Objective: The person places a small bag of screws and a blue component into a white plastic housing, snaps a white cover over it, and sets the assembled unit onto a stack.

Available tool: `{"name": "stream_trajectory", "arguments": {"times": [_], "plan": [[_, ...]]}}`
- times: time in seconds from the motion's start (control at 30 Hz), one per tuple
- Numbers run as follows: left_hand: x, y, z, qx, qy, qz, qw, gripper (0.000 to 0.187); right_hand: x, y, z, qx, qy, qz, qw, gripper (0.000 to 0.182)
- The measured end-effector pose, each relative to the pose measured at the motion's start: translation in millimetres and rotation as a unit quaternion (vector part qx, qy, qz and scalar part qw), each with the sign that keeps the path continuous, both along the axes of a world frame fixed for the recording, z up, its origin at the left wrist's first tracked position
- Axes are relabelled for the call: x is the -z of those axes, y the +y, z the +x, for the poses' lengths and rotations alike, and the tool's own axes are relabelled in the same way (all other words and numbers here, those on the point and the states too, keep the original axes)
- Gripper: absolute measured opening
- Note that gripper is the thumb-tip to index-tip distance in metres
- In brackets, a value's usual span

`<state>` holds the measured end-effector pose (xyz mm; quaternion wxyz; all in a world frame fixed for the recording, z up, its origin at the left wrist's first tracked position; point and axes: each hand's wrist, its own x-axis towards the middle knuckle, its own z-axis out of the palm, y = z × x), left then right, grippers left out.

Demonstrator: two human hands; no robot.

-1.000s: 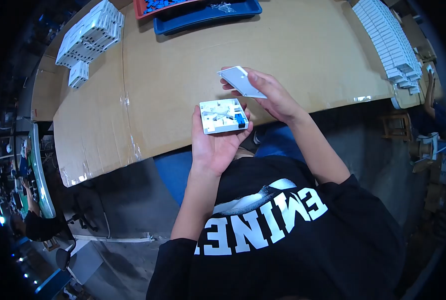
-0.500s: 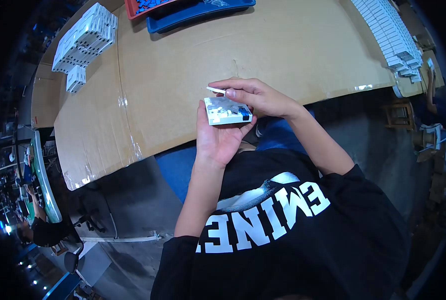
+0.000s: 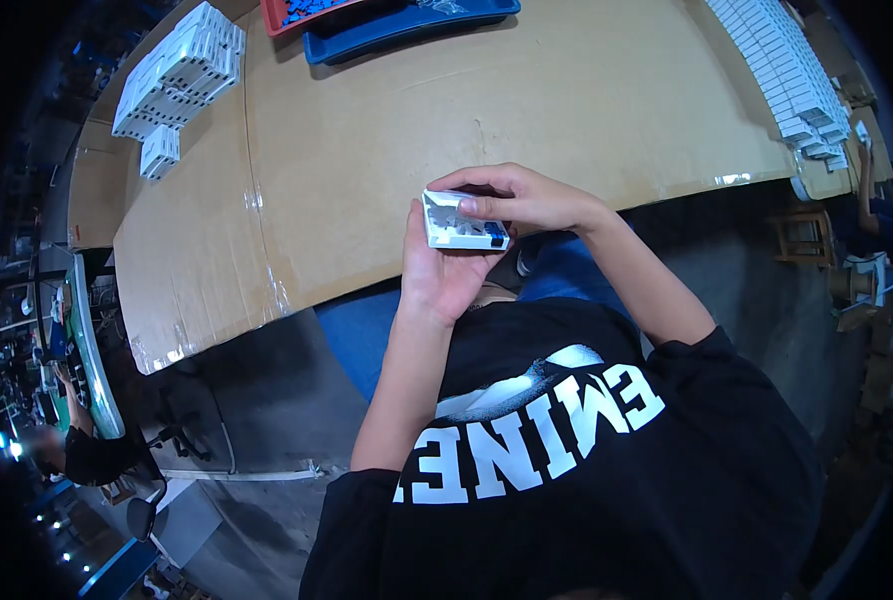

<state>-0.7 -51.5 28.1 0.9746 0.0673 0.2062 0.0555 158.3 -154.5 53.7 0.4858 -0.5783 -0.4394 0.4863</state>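
Note:
A small white case (image 3: 456,240) with a greyish inside and a blue and black part at its right end is held above the table's front edge. My left hand (image 3: 440,278) supports it from below and the left side, palm up. From the right, my right hand (image 3: 526,200) reaches over the case, thumb on its upper face and fingers along its far edge. A thin white piece seems to lie at that far edge, mostly hidden by my fingers.
Stacked white cases (image 3: 181,75) stand at the table's (image 3: 366,140) far left, more stacked pieces (image 3: 776,75) at the right. A blue tray (image 3: 406,32) and a red tray (image 3: 316,18) lie at the back. People (image 3: 96,450) (image 3: 871,215) sit at both sides.
The thin white piece in my right hand has come down from above onto the case's far side. My right thumb now rests over the case. The view has shifted slightly.

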Motion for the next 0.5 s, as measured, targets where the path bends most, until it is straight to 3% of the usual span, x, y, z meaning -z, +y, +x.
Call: {"name": "stream_trajectory", "arguments": {"times": [0.3, 0.5], "plan": [[1, 3, 5, 0.005, 0.029, -0.027, 0.999, 0.049, -3, 12, 1, 0.024, -0.088, -0.04, 0.995, 0.048], [-1, 5, 7, 0.012, 0.04, -0.023, 0.999, 0.05, -9, 11, 0, 0.028, -0.083, -0.104, 0.991, 0.049]]}}
